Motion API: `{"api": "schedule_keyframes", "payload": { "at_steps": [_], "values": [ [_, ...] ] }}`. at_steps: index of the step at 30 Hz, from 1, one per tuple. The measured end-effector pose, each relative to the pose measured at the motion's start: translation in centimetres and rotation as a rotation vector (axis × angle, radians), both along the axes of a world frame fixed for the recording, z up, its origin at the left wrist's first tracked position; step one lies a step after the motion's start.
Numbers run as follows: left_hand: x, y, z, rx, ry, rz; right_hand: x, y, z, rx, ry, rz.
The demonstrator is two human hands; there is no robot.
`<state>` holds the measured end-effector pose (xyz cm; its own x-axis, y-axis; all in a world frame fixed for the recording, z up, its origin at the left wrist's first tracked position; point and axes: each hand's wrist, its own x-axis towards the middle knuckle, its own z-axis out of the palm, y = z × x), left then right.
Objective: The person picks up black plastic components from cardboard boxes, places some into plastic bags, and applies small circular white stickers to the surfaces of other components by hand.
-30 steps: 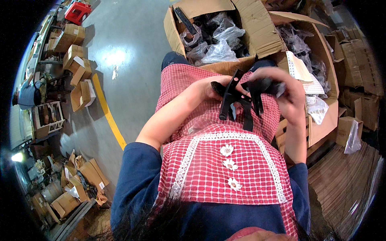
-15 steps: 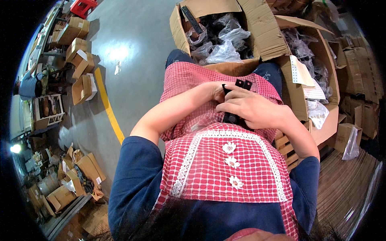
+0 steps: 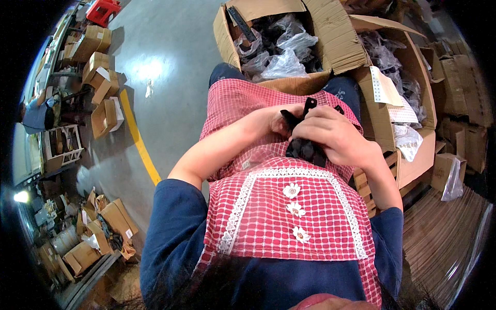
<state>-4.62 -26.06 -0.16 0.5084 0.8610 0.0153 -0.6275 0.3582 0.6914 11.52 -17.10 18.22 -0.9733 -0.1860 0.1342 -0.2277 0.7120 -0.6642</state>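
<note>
Both my hands meet over my lap on a black plastic part (image 3: 305,147). My right hand (image 3: 336,134) lies over the top of it with fingers curled around it. My left hand (image 3: 271,121) grips its left side, where black prongs stick up between the fingers. Most of the part is hidden under my hands. Below them is my red-and-white checked apron (image 3: 289,217) with three white flower buttons.
An open cardboard box (image 3: 281,33) of black parts in clear plastic bags stands right in front of my knees. A second open box (image 3: 400,93) with bags and paper sheets is at my right. A yellow floor line (image 3: 137,139) and several small cartons lie to the left.
My hands have come down from chest height to my lap and closed together over the black part, which stuck out openly a second ago.
</note>
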Motion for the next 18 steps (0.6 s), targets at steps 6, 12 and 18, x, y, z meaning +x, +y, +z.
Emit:
{"api": "schedule_keyframes", "payload": {
  "at_steps": [6, 12, 18],
  "values": [
    [-0.1, 0.9, -2.3, -0.16, -0.361, -0.238, -0.3, -1.5, 0.8, 0.19, -0.072, 0.138],
    [1.5, 2.7, -3.4, -0.642, -0.169, -0.195, -1.4, -1.1, -0.1, 0.265, -0.157, 0.225],
    [0.0, 0.9, 4.3, -0.076, 0.381, 0.046, -1.3, 0.7, 0.2, 0.201, -0.141, 0.189]
  ]
}}
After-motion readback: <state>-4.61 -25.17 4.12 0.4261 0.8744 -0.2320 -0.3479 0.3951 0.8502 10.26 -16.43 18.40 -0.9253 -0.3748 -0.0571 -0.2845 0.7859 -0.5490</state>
